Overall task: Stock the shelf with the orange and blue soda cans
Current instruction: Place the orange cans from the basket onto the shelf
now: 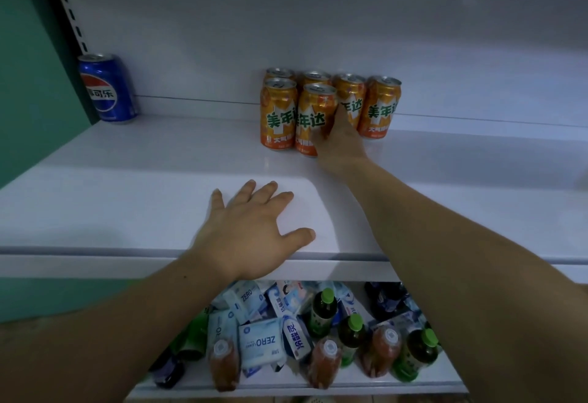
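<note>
Several orange soda cans (pixel 278 113) stand in a tight cluster at the back middle of the white shelf (pixel 127 199). My right hand (pixel 342 138) reaches in and grips the front orange can (pixel 313 116) of the cluster, fingers curled round its right side. A single blue soda can (pixel 108 89) stands upright at the far left back corner. My left hand (pixel 251 230) lies flat on the shelf near its front edge, fingers spread, holding nothing.
A green wall (pixel 28 68) bounds the shelf on the left, beside a slotted upright. The lower shelf (pixel 318 383) holds several bottles with green caps, reddish bottles and white-blue packets. Bare shelf surface lies between the blue can and the orange cluster.
</note>
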`<state>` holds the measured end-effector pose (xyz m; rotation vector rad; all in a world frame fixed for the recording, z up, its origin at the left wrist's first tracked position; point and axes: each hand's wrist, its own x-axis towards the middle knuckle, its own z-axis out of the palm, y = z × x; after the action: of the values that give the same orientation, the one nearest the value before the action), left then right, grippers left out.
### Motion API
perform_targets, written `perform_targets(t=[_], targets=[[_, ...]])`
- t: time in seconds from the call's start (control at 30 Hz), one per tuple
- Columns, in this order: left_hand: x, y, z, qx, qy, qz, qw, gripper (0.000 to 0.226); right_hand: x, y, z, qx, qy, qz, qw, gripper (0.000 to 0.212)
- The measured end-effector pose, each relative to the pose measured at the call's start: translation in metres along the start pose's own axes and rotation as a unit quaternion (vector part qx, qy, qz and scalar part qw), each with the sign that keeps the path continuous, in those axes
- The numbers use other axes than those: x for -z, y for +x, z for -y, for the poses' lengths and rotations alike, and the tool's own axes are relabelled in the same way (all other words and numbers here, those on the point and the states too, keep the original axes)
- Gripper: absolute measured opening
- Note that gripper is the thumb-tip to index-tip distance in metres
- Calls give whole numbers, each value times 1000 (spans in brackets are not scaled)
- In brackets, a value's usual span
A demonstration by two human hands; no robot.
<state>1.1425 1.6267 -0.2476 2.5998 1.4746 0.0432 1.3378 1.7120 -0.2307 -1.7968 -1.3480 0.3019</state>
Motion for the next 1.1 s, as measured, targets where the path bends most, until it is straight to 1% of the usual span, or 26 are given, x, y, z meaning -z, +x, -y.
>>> perform_targets(t=[0.13,0.3,0.4,0.5,0.57,0.63,0.7,0.77,0.83,0.9,1.0,1.1], targets=[[0,0,0,-2,6,-2,1000,79,-7,5,0,-25,-10,10,1000,50],[0,0,0,-3,2,-7,1000,78,-6,6,6,-91,-51,42,994,51],[2,0,-1,0,-4,0,1000,79,10,-6,8,-100,-80,65,990,51],[6,-1,-2,4,-9,11,1000,80,47,-36,1,-96,-133,84,983,59],[8,-2,-4,2,-8,16,1000,79,84,-64,-6,-103,-191,85,972,69],[10,-3,-3,7,-2,26,1000,79,126,-96,-14,-126,-231,81,961,74],[14,-2,-5,16,5,37,999,80,172,-132,-24,-159,-251,65,953,74],[19,-3,-21,7,0,46,999,82,217,-172,-37,-191,-264,38,945,73],[20,-6,-60,-50,-17,53,997,82,256,-214,-51,-230,-276,9,933,72],[13,-18,-119,-141,-34,59,988,80,288,-256,-64,-273,-281,-16,920,71],[-14,-54,-219,-271,-70,83,956,76,322,-322,-85,-330,-270,-42,903,70],[-59,-99,-306,-371,-54,150,915,78,347,-392,-113,-381,-263,-67,884,67]])
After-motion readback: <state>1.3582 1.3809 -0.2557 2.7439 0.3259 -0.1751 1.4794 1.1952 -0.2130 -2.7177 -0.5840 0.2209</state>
